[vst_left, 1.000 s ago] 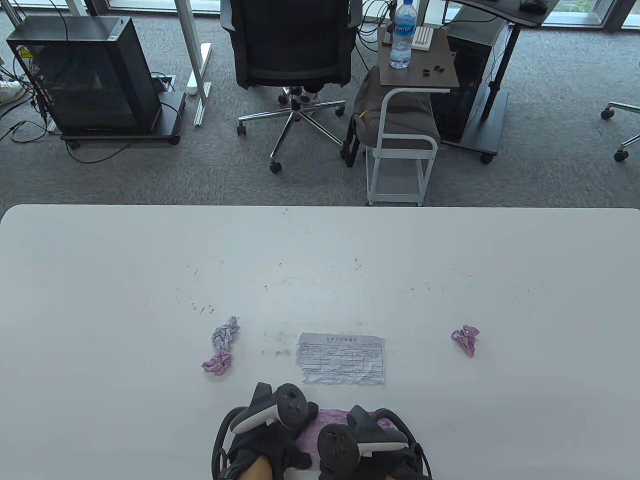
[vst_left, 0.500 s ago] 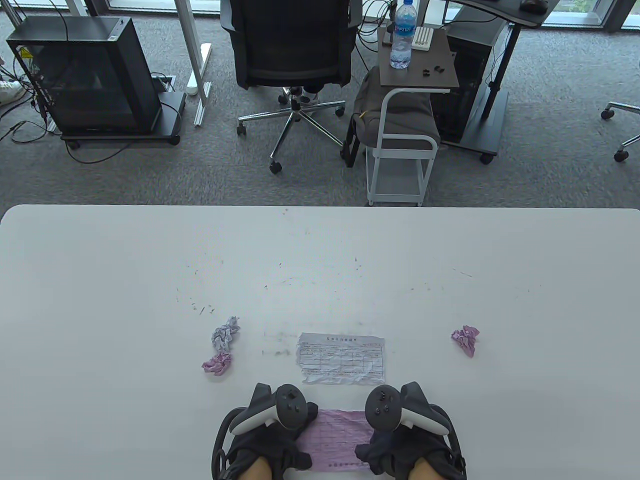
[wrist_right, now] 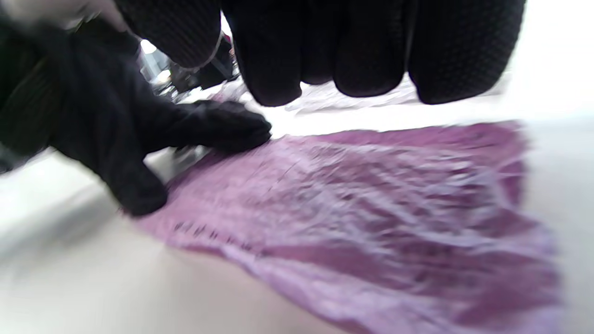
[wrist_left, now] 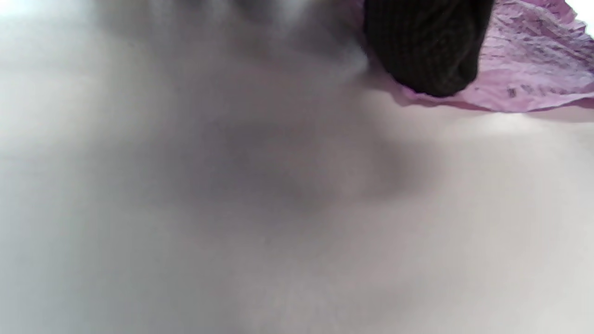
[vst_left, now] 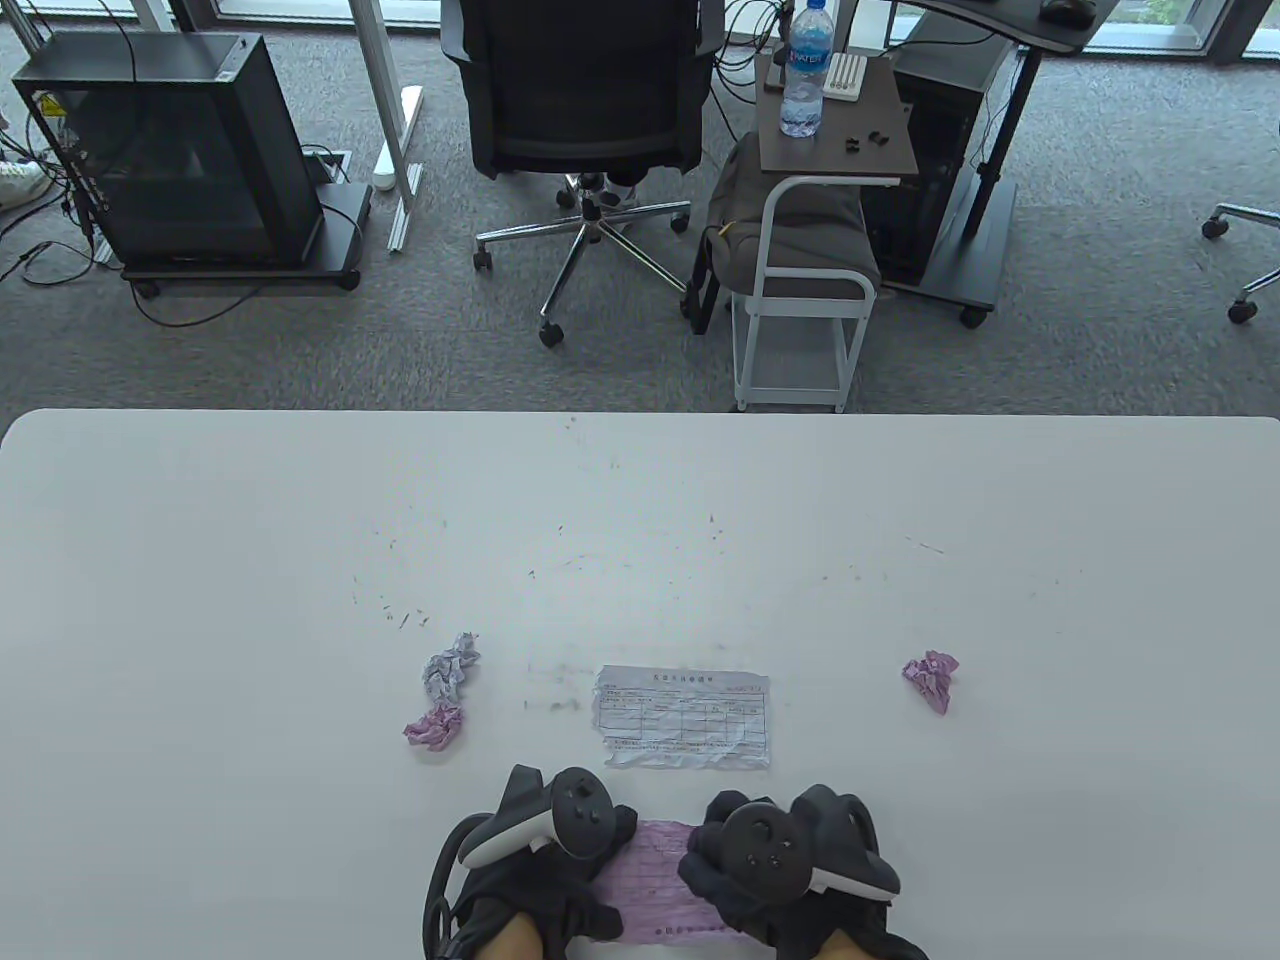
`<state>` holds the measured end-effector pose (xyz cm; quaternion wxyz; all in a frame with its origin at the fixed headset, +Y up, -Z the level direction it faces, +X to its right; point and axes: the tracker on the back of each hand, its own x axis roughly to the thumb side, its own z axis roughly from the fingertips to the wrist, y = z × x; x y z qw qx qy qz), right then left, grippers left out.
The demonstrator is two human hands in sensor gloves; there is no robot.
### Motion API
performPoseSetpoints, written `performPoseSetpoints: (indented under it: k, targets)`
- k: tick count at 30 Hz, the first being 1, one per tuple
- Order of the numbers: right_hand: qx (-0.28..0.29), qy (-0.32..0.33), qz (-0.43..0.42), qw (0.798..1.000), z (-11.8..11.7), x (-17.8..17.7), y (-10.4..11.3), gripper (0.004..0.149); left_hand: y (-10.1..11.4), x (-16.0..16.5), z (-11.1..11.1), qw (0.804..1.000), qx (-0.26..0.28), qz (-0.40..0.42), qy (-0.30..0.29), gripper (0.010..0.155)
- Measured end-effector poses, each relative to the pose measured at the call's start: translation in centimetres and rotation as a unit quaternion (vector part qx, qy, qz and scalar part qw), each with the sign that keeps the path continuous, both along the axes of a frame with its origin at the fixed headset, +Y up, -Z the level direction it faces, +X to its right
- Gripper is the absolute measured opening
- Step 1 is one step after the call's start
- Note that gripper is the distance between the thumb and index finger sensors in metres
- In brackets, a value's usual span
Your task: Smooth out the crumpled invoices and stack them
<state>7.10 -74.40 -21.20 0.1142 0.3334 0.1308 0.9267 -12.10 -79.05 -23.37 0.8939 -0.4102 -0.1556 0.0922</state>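
Observation:
A wrinkled pink invoice point(vst_left: 652, 882) lies spread at the table's near edge between my two hands. My left hand point(vst_left: 585, 905) presses its left edge with straight, spread fingers point(wrist_right: 218, 127). My right hand point(vst_left: 722, 885) lies over the sheet's right part, its fingers point(wrist_right: 366, 51) straight above the paper point(wrist_right: 371, 208). A flattened white invoice point(vst_left: 685, 717) lies just beyond. Three crumpled balls are on the table: a pale one point(vst_left: 450, 668), a pink one point(vst_left: 435, 727) under it, and a pink one point(vst_left: 932, 680) at the right. The left wrist view shows one fingertip point(wrist_left: 427, 51) on the pink sheet point(wrist_left: 533, 69).
The white table point(vst_left: 300, 560) stretches bare beyond the papers. Past its far edge are an office chair point(vst_left: 585, 110), a small cart point(vst_left: 810, 250) with a water bottle point(vst_left: 806, 70), and a computer case point(vst_left: 170, 150) on the floor.
My right hand swept right across the pink sheet, uncovering it, then came back left over its right part. The left hand stayed pressing the left edge.

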Motion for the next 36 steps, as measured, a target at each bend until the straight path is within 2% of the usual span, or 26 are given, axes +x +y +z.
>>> performPoseSetpoints:
  k: [2, 4, 5, 7, 8, 9, 10, 11, 16, 20, 23, 27, 30, 33, 36]
  targets:
    - [-0.001, 0.040, 0.040, 0.998, 0.6, -1.7, -0.9, 0.051, 0.0, 0.0, 0.0, 1.000, -0.003, 0.001, -0.002, 0.086]
    - [-0.030, 0.058, 0.082, 0.995, 0.9, -2.8, -1.9, 0.057, 0.0, 0.0, 0.0, 1.000, -0.003, 0.001, -0.001, 0.086]
    - [-0.072, 0.050, 0.135, 0.987, 0.9, -3.2, -2.8, 0.060, 0.0, 0.0, 0.0, 1.000, -0.002, 0.001, -0.001, 0.086]
    - [-0.080, 0.032, 0.178, 0.980, 0.9, -3.2, -2.8, 0.060, -0.1, 0.0, 0.0, 1.000, -0.002, 0.002, 0.000, 0.086]
    - [-0.072, 0.032, 0.169, 0.982, 0.8, -3.2, -2.7, 0.059, -0.1, 0.0, 0.0, 1.000, -0.001, 0.002, 0.000, 0.086]
    - [-0.072, 0.001, 0.168, 0.983, 0.7, -3.1, -2.8, 0.060, -0.1, 0.0, 0.0, 1.000, -0.001, 0.002, 0.000, 0.086]
    - [-0.100, -0.025, 0.179, 0.978, 0.5, -2.7, -2.9, 0.061, -0.1, 0.0, 0.0, 1.000, -0.001, 0.001, 0.000, 0.087]
    - [-0.105, -0.034, 0.179, 0.978, 0.3, -2.4, -2.8, 0.061, -0.1, 0.0, 0.0, 1.000, -0.001, 0.002, 0.000, 0.086]
    - [-0.089, -0.108, 0.196, 0.971, -0.1, -1.4, -2.1, 0.048, -0.1, 0.0, 0.1, 1.000, -0.001, 0.001, 0.002, 0.087]
    - [-0.061, -0.137, 0.269, 0.951, -0.1, -1.1, -2.0, 0.046, -0.1, 0.1, 0.1, 1.000, 0.000, 0.001, 0.003, 0.087]
    - [-0.063, -0.160, 0.284, 0.943, -0.3, -0.6, -2.1, 0.046, -0.1, 0.0, 0.1, 1.000, -0.001, 0.002, 0.004, 0.087]
    - [-0.075, -0.184, 0.266, 0.943, -0.7, 0.5, -2.1, 0.045, -0.1, 0.0, 0.1, 1.000, 0.000, 0.003, 0.005, 0.087]
    - [-0.091, -0.209, 0.215, 0.950, -0.9, 1.9, -1.9, 0.046, -0.1, 0.0, 0.1, 1.000, 0.000, 0.004, 0.005, 0.087]
    - [-0.082, -0.204, 0.159, 0.962, -1.3, 3.2, -1.4, 0.051, -0.1, 0.0, 0.1, 1.000, -0.001, 0.004, 0.004, 0.087]
    - [-0.057, -0.165, 0.090, 0.981, -1.1, 3.5, -0.3, 0.054, -0.2, 0.0, 0.1, 1.000, -0.008, 0.003, 0.005, 0.087]
